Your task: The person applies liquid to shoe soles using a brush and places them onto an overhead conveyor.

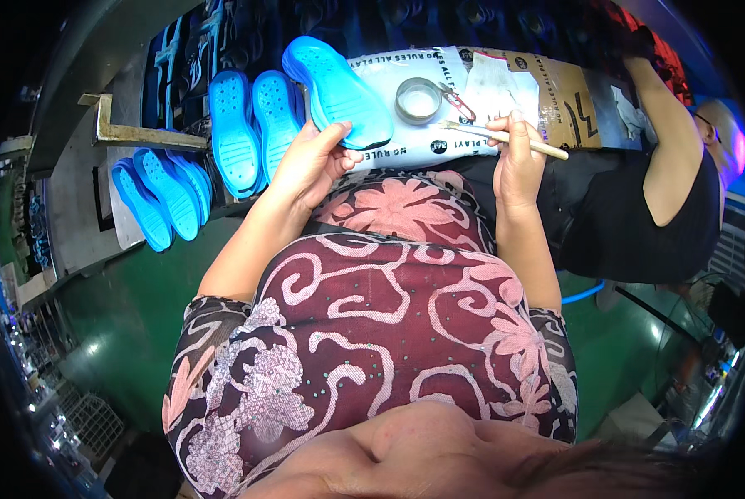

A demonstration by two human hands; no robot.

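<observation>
A blue shoe sole [339, 91] is gripped at its near end by the left hand [310, 162], thumb pressed on top, fingers curled beneath. A brush [505, 137] is pinched in the right hand [518, 162], its bristles pointing toward nine o'clock. Just beyond, at twelve o'clock, a small round tin [418, 100] is seen on the covered surface [439, 145]. More blue soles [256, 125] are lined up at ten o'clock. Room at two o'clock is taken by another person's arm [668, 145].

Blue shoe sole [337, 90] — tread up, tilted, in left-hand grip; wooden brush [502, 137] — level, in right.
</observation>
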